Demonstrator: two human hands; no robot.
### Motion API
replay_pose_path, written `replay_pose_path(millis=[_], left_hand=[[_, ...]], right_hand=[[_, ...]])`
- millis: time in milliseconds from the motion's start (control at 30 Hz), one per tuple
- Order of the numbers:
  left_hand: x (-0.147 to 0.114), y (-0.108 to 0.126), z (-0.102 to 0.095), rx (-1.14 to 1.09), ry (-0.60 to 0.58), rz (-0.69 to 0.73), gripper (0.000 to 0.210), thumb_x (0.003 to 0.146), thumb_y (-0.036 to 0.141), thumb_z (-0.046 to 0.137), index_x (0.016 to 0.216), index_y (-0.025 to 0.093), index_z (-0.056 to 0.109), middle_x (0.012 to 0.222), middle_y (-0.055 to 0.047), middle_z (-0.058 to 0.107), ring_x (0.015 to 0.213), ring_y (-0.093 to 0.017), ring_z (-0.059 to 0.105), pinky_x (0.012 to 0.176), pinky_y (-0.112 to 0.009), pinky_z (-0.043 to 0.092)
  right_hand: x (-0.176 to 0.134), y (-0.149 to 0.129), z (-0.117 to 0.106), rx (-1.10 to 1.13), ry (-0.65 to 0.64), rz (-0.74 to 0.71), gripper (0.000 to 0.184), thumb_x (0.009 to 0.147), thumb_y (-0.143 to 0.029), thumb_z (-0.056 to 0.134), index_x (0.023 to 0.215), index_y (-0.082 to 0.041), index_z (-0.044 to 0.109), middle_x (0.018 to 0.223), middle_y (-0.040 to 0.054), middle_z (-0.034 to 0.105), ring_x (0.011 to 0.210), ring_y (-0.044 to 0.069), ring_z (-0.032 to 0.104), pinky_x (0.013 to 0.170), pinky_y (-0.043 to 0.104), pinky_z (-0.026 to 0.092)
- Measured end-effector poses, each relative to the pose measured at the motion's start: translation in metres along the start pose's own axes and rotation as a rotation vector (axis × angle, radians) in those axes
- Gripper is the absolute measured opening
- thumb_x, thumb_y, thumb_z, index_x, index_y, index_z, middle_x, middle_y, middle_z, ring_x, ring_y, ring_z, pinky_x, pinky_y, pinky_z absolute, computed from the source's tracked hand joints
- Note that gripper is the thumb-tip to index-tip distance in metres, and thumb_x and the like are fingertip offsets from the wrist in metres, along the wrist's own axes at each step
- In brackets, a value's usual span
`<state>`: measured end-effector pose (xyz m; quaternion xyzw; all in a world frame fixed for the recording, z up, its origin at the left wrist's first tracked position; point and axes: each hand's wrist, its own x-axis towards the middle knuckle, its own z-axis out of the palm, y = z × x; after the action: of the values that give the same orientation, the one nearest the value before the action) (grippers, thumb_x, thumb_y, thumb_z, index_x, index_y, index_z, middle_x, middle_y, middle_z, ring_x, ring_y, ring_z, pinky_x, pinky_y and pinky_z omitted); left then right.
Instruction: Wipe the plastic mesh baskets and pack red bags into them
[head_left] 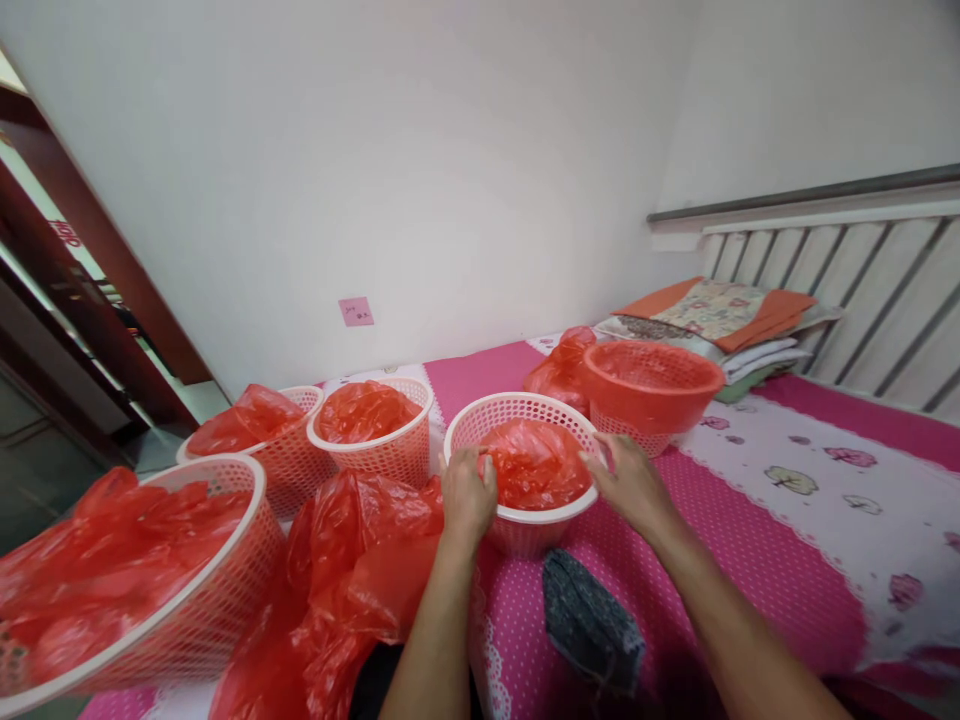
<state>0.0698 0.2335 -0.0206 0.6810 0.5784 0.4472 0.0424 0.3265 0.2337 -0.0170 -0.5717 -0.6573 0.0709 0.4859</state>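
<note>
In front of me a white-rimmed pink plastic basket stands on the bed, with a crumpled red plastic bag inside it. My left hand is closed around the left front of the rim, thumb toward the inside. On the right side of the same rim, my right hand grips with bent fingers; part of its hold is hidden. Just below the basket lies a folded dark grey cloth. A loose heap of red plastic bags rests beside my left forearm.
Several similar baskets with red bags stand to the left, including a large near one. Behind to the right is a basket covered by a red bag, beside folded bedding. A white wall closes off the back; a railing runs along the right.
</note>
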Motion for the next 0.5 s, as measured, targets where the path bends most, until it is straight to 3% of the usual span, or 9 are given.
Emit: replay_pose_path(millis=[133, 233, 367, 433, 500], left_hand=[[-0.004, -0.001, 0.002, -0.041, 0.028, 0.032, 0.025, 0.094, 0.02, 0.052, 0.108, 0.018, 0.073, 0.114, -0.014, 0.076, 0.115, -0.029, 0.067, 0.11, -0.05, 0.047], [-0.006, -0.001, 0.003, -0.07, 0.087, 0.032, 0.028, 0.094, 0.021, 0.051, 0.115, 0.018, 0.071, 0.129, -0.016, 0.07, 0.129, -0.029, 0.06, 0.117, -0.05, 0.041], [-0.002, -0.003, 0.004, -0.46, 0.199, -0.231, 0.048, 0.086, 0.022, 0.064, 0.134, 0.018, 0.062, 0.157, -0.015, 0.05, 0.154, -0.029, 0.035, 0.129, -0.047, 0.023], [0.001, -0.008, 0.006, -0.663, 0.203, -0.388, 0.052, 0.082, 0.024, 0.07, 0.133, 0.019, 0.062, 0.15, -0.015, 0.058, 0.15, -0.03, 0.042, 0.126, -0.048, 0.029], [0.002, -0.013, 0.009, -0.762, 0.165, -0.472, 0.043, 0.082, 0.028, 0.072, 0.124, 0.018, 0.067, 0.127, -0.015, 0.072, 0.134, -0.032, 0.059, 0.116, -0.05, 0.043]], right_hand=[[-0.016, 0.021, 0.01, 0.371, 0.092, 0.468, 0.048, 0.067, -0.047, 0.079, 0.104, -0.02, 0.066, 0.084, 0.006, 0.073, 0.066, 0.021, 0.066, 0.063, 0.035, 0.055], [-0.027, 0.019, 0.015, 0.591, 0.046, 0.602, 0.045, 0.061, -0.056, 0.081, 0.083, -0.02, 0.062, 0.056, -0.0015, 0.062, 0.046, 0.016, 0.056, 0.044, 0.027, 0.046], [-0.043, 0.015, 0.014, 0.763, -0.011, 0.649, 0.047, 0.059, -0.06, 0.081, 0.074, -0.019, 0.063, 0.059, 0.0007, 0.067, 0.05, 0.015, 0.06, 0.047, 0.026, 0.051], [-0.05, 0.016, 0.011, 0.881, -0.012, 0.701, 0.045, 0.057, -0.053, 0.085, 0.081, -0.018, 0.069, 0.067, 0.002, 0.073, 0.056, 0.015, 0.065, 0.052, 0.025, 0.055], [-0.056, 0.017, 0.008, 0.989, -0.018, 0.751, 0.041, 0.057, -0.045, 0.088, 0.084, -0.018, 0.073, 0.07, 0.0023, 0.075, 0.058, 0.016, 0.068, 0.054, 0.025, 0.057]])
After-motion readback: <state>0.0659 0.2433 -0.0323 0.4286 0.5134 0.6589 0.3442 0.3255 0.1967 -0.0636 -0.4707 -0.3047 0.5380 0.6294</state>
